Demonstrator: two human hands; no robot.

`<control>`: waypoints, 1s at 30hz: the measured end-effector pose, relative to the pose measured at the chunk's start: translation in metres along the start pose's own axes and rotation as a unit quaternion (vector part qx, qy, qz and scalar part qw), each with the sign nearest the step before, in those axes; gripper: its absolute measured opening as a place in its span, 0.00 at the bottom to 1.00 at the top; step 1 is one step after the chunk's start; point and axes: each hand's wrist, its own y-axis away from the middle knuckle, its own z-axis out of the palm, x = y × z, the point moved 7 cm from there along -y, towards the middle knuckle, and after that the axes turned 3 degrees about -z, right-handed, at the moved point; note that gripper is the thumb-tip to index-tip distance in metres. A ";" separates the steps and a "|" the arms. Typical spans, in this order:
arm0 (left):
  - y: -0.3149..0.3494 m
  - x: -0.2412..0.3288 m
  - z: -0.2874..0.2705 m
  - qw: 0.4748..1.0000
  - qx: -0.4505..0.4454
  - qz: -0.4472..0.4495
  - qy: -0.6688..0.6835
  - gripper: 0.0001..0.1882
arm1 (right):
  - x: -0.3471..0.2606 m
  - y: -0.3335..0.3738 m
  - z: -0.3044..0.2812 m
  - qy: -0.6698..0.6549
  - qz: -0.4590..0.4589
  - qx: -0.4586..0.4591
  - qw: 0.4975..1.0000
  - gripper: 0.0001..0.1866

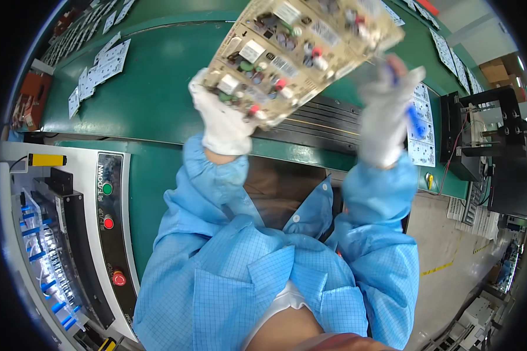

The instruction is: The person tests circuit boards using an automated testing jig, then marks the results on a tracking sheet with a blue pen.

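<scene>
My left hand [223, 120], in a white glove, grips the lower left corner of a tan circuit board panel [301, 76]. The panel is tilted and raised above the green bench, its component side facing up. White blocks, green discs, red-topped parts and barcode labels show in repeated rows on it. Just off the panel's right edge is my right hand [383, 117], gloved in white with bare fingertips and smeared by motion. A slim blue object [416, 121] sticks out from that hand; its kind is too blurred to make out.
Under the panel runs a dark rail [328, 121] along the green bench [152, 82]. White printed boards [104, 67] lie at the left, with another board [421, 131] at the right. A button panel [109, 205] stands left, and a black fixture [480, 128] stands right.
</scene>
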 end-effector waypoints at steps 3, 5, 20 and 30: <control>0.029 0.002 0.039 0.684 0.013 0.412 -0.602 0.20 | 0.002 0.048 0.043 0.086 -0.093 0.065 0.990 0.22; 0.012 -0.015 0.028 0.865 -0.041 0.244 -0.437 0.27 | -0.002 0.050 0.032 -0.015 -0.190 0.170 0.967 0.19; 0.008 0.038 0.088 0.286 -0.329 0.151 -0.887 0.30 | -0.049 0.041 0.047 0.485 -0.386 -0.357 0.699 0.12; 0.000 0.049 0.088 0.318 -0.346 0.231 -0.852 0.30 | -0.045 0.058 0.055 0.474 -0.464 -0.305 0.684 0.16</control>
